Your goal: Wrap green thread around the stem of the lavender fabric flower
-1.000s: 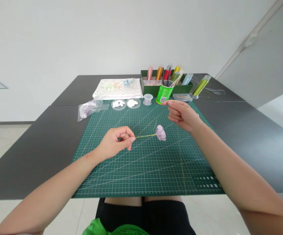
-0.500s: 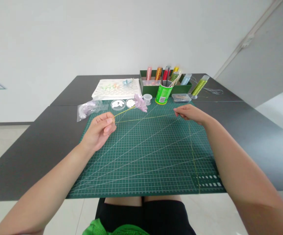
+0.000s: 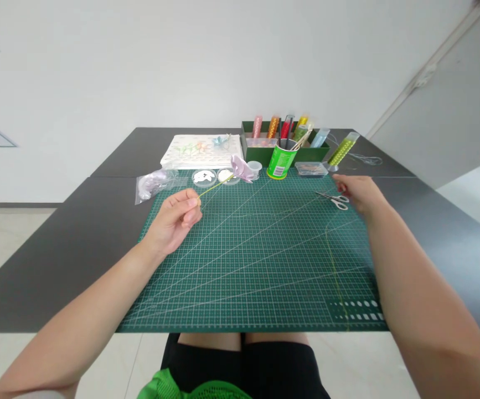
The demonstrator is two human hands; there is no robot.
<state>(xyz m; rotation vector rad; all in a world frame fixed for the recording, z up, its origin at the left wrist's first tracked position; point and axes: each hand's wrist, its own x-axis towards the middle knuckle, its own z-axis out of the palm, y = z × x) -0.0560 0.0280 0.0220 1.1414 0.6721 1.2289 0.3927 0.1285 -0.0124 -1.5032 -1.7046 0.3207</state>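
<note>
My left hand (image 3: 177,219) pinches the thin yellow-green stem (image 3: 217,186) of a pale purple fabric flower (image 3: 242,168). The flower head points up and right, above the mat near two small round dishes. My right hand (image 3: 358,194) is at the mat's far right with fingers curled together; whether a thread is between them cannot be made out. Just left of its fingers lie scissors (image 3: 338,201) with pale handles. A fine yellow-green thread (image 3: 333,260) trails down the mat's right side, and a faint stretch of it crosses the middle.
A green gridded cutting mat (image 3: 240,277) covers the dark table (image 3: 57,266). Behind it stand a green can (image 3: 281,163) of tools, a dark green box (image 3: 260,154) of ribbon tubes, a clear case (image 3: 311,169), white sheets (image 3: 202,158) and a plastic bag (image 3: 152,185).
My right hand has moved right, uncovering the scissors. The thread that stretched taut between my hands now shows only faintly. My left hand still holds the flower; the view has shifted slightly.
</note>
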